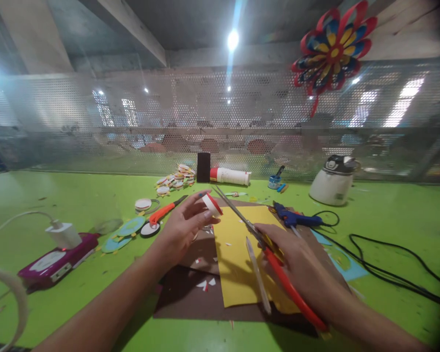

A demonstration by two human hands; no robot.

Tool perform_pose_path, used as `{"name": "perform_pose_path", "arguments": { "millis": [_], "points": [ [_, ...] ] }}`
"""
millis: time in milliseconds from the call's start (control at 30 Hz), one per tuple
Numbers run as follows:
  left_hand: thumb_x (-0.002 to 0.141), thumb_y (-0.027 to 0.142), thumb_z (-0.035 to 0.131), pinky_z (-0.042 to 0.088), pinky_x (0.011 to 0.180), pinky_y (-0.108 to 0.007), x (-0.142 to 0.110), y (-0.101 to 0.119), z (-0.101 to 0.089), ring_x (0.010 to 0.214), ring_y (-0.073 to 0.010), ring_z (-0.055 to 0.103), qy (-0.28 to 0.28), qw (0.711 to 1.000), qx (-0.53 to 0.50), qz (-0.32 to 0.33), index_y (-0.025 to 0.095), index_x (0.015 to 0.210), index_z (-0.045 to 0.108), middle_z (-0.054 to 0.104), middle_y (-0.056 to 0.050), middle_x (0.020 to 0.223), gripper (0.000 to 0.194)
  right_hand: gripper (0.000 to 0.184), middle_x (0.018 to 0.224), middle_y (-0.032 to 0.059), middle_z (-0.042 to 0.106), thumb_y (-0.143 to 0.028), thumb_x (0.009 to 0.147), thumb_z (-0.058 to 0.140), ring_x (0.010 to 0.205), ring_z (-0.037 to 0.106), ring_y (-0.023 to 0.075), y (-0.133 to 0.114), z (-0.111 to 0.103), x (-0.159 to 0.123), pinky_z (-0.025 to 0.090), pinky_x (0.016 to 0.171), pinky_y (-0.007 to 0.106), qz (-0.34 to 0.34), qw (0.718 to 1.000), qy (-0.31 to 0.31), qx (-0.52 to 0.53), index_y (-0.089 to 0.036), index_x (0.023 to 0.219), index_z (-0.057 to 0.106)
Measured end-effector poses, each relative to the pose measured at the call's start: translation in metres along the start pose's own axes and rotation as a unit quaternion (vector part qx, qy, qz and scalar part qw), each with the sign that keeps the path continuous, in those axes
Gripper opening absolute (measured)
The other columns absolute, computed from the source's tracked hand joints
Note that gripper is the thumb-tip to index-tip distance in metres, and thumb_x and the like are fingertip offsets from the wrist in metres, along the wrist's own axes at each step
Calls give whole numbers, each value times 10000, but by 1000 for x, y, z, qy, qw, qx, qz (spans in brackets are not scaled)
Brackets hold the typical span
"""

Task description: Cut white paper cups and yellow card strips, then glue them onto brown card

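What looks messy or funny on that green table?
Little white scraps lie scattered over the brown paper, with a couple more on the yellow paper. They look messy because they're loose and strewn about. I see nothing spilled.

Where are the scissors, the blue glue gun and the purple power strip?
Scissors [284, 277]: head view, on the red handle.
Blue glue gun [297, 219]: head view, on the body.
Purple power strip [69, 256]: head view, on the purple casing.
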State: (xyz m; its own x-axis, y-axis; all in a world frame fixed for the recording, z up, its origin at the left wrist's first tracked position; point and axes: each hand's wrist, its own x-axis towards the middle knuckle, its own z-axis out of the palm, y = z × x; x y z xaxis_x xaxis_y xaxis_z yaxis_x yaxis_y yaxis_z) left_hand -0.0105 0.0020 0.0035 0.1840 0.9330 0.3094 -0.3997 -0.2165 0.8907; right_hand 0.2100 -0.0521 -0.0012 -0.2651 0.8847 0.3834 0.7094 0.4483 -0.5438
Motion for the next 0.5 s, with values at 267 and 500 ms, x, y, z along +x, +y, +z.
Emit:
{"name": "perform_pose_path", "arguments": {
  "millis": [267, 500],
  "points": [
    [754, 148, 736, 565, 815, -340, -2, 0, -1, 895, -210, 683, -22, 998, -64, -10, 150, 1092, 633, 714, -106, 991, 353, 463, 1076, 129, 562, -53, 807, 431, 973, 558, 270, -3, 2, -4, 450, 856, 441, 22, 995, -47, -86, -171, 1242, 536],
    [777, 160, 716, 574, 795, -332, -1, 0, -4, 859, -196, 681, -59, 995, -75, -25, 145, 1045, 646, 705, -106, 975, 278, 346, 974, 72, 543, -66, 804, 489, 868, 545, 234, -9, -3, -4, 449, 780, 386, 27, 995, -55, -83, -216, 1108, 563]
  ]
}}
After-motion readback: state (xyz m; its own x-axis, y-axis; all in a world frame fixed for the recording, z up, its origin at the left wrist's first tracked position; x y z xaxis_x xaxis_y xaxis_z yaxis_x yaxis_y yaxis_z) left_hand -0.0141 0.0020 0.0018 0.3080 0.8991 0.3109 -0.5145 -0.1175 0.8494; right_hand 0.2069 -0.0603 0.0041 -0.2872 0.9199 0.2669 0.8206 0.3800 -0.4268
